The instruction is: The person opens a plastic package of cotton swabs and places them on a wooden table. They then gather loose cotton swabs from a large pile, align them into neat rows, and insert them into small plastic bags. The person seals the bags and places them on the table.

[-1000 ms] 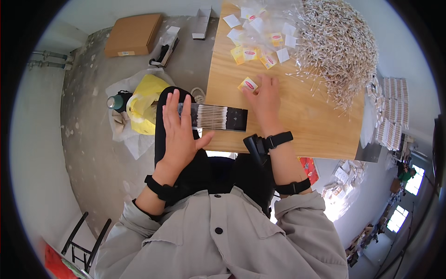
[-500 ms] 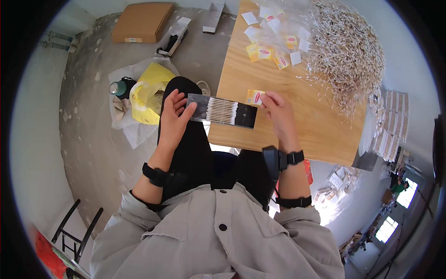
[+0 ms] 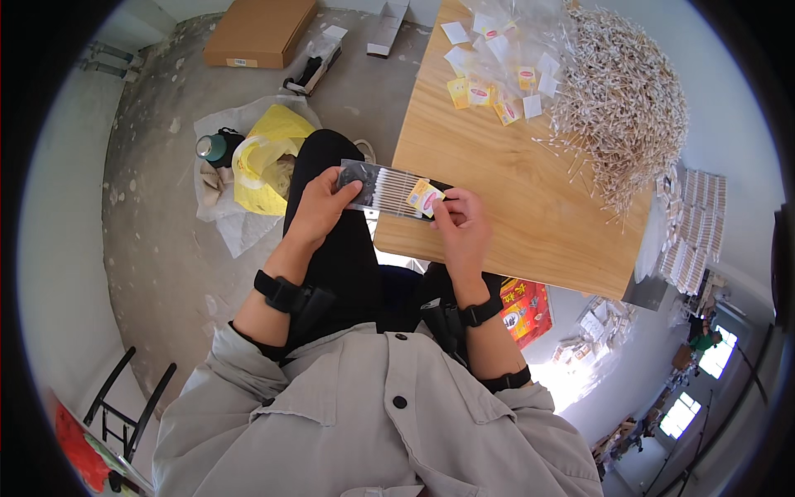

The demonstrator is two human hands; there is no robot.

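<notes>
A clear plastic bag point(image 3: 354, 172) holds a row of cotton swabs point(image 3: 397, 191) side by side, above my left thigh and the table's near left corner. My left hand point(image 3: 321, 204) pinches the bag's left end, thumb on top. Between the thumb and fingers of my right hand point(image 3: 462, 225) is a small yellow and white card point(image 3: 425, 197) with a red oval. The card lies over the right part of the swab row, and my fingers are at the bag's right end. Whether the card is inside the bag or on top of it, I cannot tell.
On the wooden table point(image 3: 497, 207) lie a large heap of loose cotton swabs point(image 3: 625, 99), more small cards point(image 3: 479, 93) and clear bags point(image 3: 530, 33). Stacked swab packs point(image 3: 704, 207) stand beyond its right edge. A yellow bag point(image 3: 265, 178), a bottle point(image 3: 210, 147) and a cardboard box point(image 3: 258, 33) rest on the floor.
My right hand has moved left with the card, from beyond the bag's right end to over the swabs. My left thumb now lies further in on the bag.
</notes>
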